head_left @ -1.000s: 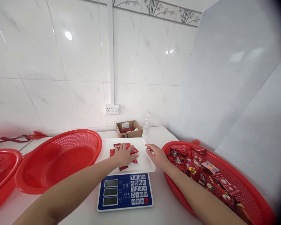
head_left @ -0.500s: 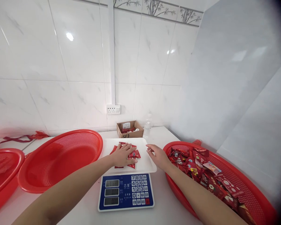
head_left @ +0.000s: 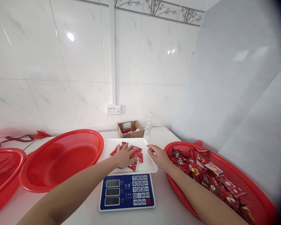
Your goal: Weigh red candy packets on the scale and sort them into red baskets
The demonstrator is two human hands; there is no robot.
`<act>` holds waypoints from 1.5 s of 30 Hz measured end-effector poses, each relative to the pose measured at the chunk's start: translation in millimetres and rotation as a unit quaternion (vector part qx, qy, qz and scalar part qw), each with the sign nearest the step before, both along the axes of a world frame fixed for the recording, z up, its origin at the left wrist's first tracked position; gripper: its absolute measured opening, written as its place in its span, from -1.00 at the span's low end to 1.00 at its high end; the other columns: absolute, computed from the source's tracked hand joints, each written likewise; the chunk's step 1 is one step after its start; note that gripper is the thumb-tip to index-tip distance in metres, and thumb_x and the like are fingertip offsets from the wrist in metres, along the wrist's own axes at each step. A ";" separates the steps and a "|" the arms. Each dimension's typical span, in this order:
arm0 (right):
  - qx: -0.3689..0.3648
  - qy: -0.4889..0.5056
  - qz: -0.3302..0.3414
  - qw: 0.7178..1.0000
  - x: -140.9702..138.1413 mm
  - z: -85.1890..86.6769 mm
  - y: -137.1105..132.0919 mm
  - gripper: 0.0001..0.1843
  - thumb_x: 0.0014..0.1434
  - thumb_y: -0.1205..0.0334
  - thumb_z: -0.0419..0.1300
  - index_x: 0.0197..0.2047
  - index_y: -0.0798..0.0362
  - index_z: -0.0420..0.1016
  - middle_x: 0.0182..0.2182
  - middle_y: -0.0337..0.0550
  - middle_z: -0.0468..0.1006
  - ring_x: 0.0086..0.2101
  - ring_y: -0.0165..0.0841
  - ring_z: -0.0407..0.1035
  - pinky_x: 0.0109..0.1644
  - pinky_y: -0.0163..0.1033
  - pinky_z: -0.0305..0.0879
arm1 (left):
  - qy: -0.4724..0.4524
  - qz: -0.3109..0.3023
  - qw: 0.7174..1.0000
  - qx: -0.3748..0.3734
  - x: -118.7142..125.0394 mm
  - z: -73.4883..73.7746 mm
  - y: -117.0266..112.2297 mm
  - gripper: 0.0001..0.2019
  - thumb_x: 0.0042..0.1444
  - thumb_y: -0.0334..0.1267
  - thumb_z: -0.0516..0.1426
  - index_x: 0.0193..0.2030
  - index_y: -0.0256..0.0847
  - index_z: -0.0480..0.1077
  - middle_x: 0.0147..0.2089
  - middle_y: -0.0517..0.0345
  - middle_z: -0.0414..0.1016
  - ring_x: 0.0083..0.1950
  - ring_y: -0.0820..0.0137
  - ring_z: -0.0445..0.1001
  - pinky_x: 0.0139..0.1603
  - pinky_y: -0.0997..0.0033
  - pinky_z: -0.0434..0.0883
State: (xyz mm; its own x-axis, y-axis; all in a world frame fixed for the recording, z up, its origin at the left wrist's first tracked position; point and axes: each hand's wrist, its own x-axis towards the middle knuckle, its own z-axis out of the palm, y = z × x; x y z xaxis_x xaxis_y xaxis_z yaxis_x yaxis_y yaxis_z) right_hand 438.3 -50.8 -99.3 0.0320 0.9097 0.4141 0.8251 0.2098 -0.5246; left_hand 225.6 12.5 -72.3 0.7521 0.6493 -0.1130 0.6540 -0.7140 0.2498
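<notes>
- Glossy red packets [head_left: 135,156] lie on the scale's smooth white tray [head_left: 150,167].
- Left hand [head_left: 124,156] presses flat on them, fingers spread, clasping nothing.
- Right hand [head_left: 159,157] hovers loosely open beside the tray.
- Since earlier, the packets have fanned rightward.

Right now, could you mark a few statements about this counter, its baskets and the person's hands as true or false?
1. The left hand lies on red snack packets on the white scale tray. True.
2. The round red plastic basket on the left is full of packets. False: it holds none.
3. The right hand grips a water bottle. False: it hovers open over the tray's edge.
4. The red basket on the right holds many packets. True.
</notes>
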 end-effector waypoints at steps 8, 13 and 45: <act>-0.002 -0.010 0.003 1.000 0.9 -2.2 0.7 -0.67 0.18 0.21 -0.01 -0.02 0.02 0.40 -0.15 -0.08 0.52 -0.21 -0.29 0.39 -0.10 -0.11 0.31 | 0.018 0.076 0.997 0.002 -6.3 8.2 -1.3 -0.18 0.02 0.35 -0.33 0.35 -0.05 -0.19 0.40 -0.10 -0.21 0.38 -0.05 -0.33 0.22 -0.29 -0.28; -0.016 -0.115 0.097 0.988 -7.1 8.5 -6.1 -0.64 0.18 0.10 0.05 0.01 -0.04 0.41 -0.10 -0.08 0.52 -0.07 -0.21 0.33 0.00 -0.05 0.23 | 0.035 0.132 0.991 0.010 -6.2 6.7 3.4 -0.15 0.02 0.34 -0.33 0.36 -0.13 -0.24 0.38 -0.22 -0.14 0.37 -0.10 -0.25 0.20 -0.31 -0.21; -0.025 -0.188 0.186 0.964 -10.0 15.8 -12.0 -0.51 0.16 -0.05 0.04 0.15 -0.17 0.30 0.02 -0.13 0.44 0.02 -0.16 0.24 0.09 0.02 0.12 | 0.001 0.044 0.999 -0.008 -14.1 1.2 6.7 -0.15 0.02 0.31 -0.17 0.35 -0.12 -0.27 0.41 0.01 -0.23 0.39 0.07 -0.38 0.27 -0.21 -0.32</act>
